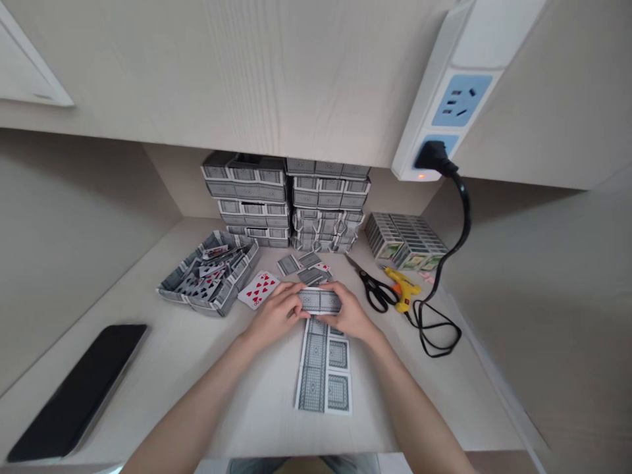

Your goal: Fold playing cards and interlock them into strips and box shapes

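Between my two hands is a short strip of grey-backed playing cards. My left hand grips its left end and my right hand its right end, both with fingers closed on it. Just below, a panel of joined playing cards lies on the desk, its top edge partly hidden by my hands. Loose cards lie face down beyond my fingers, one showing red. Left of them, a face-up heart card rests near my left hand.
A card-built tray full of cards stands left. Stacked card boxes rise behind, beside packed decks. Black scissors and a yellow glue gun with a looping cord lie right. A black phone-like slab sits front left; a power strip hangs above.
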Demonstrator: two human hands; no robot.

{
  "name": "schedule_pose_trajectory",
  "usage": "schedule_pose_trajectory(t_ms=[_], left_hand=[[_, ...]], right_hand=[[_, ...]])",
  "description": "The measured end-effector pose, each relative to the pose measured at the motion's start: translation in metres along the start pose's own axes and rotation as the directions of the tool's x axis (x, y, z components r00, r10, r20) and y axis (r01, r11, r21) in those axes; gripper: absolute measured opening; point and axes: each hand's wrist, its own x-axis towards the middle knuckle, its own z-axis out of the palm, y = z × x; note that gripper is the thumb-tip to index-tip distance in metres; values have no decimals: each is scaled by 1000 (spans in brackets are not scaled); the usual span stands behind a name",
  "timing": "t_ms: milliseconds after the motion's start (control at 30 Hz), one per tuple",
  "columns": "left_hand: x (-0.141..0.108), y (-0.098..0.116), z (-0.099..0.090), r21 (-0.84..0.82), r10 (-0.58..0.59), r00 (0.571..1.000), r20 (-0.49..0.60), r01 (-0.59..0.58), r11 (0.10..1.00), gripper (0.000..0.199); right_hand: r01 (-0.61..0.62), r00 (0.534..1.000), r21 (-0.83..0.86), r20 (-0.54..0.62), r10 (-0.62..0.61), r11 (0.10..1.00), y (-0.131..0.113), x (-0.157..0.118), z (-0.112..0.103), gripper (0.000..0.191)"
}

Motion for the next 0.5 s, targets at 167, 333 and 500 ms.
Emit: schedule_pose_trajectory(t_ms=[167, 333, 500], left_hand=[[0, -1, 1, 4, -1, 1000, 6, 1, 1000, 16], [3, -4, -3, 51, -17, 1000, -11, 18, 999, 19], [4, -16, -9, 107, -159, 941, -299, 198, 974, 21]], right_hand=[[22, 1000, 4, -4, -22, 1000, 1, 1, 2, 51], [17, 1000, -1, -1, -17, 1000, 7, 2, 2, 70], [-101, 979, -54, -182, 89, 993, 28, 4, -2, 70]])
